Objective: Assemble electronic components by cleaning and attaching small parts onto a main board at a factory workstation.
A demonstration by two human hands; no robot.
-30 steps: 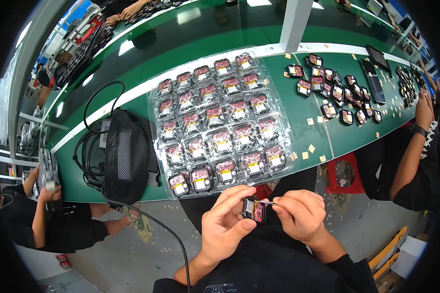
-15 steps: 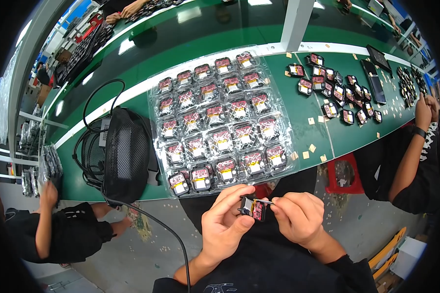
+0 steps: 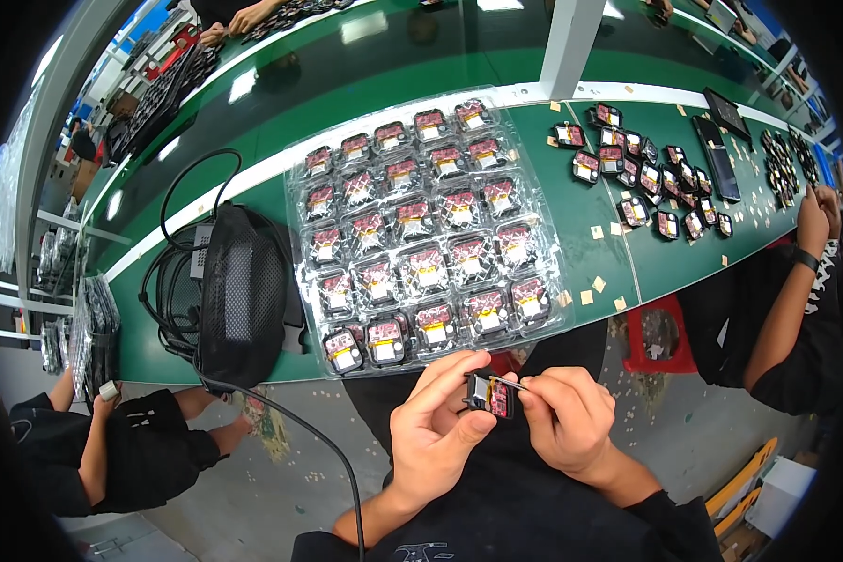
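My left hand (image 3: pixel 434 426) is closed round the edges of a small black square electronic housing (image 3: pixel 478 397). Its open side shows a red circuit board, a silver-grey block and a yellow strip. Between the thumb and fingers of my right hand (image 3: pixel 571 420) is a thin metal tool (image 3: pixel 510 382), possibly tweezers; its tip reaches the upper part of the housing. Just beyond my hands lies a clear plastic tray (image 3: pixel 560 272), with rows of similar housings in its pockets. Two loose housings (image 3: pixel 385 342) rest at its near left corner.
Left of the tray sit a black mesh bag (image 3: pixel 244 290) and a coiled black cable (image 3: pixel 164 300); the cable runs down past my left forearm. More housings (image 3: pixel 660 178) lie scattered on the green table (image 3: pixel 581 201) to the right. Co-workers sit on both sides. A metal post (image 3: pixel 569 47) rises behind.
The housing has turned slightly in my left hand, and the tool's tip has shifted a little along it. At the left, a co-worker's hand now holds a small pale object.
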